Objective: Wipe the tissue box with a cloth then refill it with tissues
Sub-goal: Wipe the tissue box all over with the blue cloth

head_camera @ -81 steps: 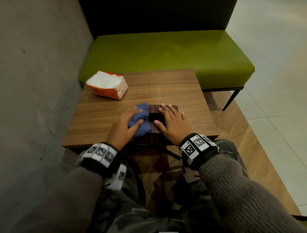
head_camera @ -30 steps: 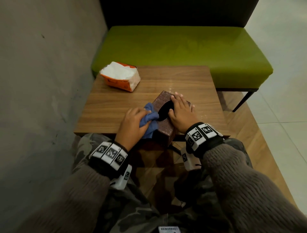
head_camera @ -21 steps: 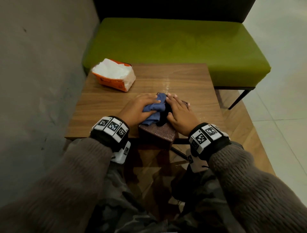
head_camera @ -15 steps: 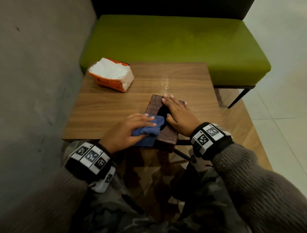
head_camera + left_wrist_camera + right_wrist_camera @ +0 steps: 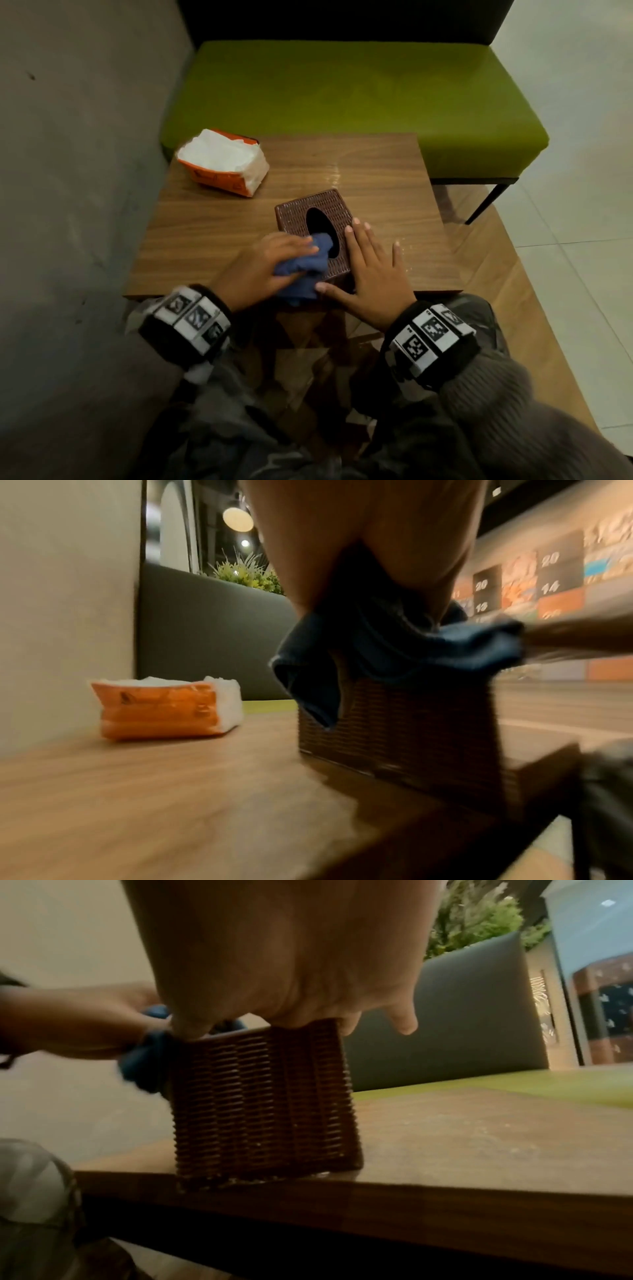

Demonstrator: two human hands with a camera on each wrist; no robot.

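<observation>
A brown woven tissue box (image 5: 329,209) stands near the front edge of the wooden table (image 5: 383,185), its dark oval opening facing up. My left hand (image 5: 260,267) grips a crumpled blue cloth (image 5: 305,270) against the box's near left top corner. My right hand (image 5: 373,270) rests on the box's right side with straight fingers, the thumb along the near face. The left wrist view shows the cloth (image 5: 394,647) draped over the box (image 5: 411,729). In the right wrist view the fingers hang over the top edge of the box (image 5: 263,1104).
An opened orange pack of white tissues (image 5: 224,162) lies at the table's far left corner, also in the left wrist view (image 5: 164,710). A green bench (image 5: 342,92) stands behind the table. A grey wall (image 5: 68,171) runs along the left.
The box has been turned and tipped under the cloth and now stands with its opening up. My left hand has moved the cloth from the near side up to the top corner.
</observation>
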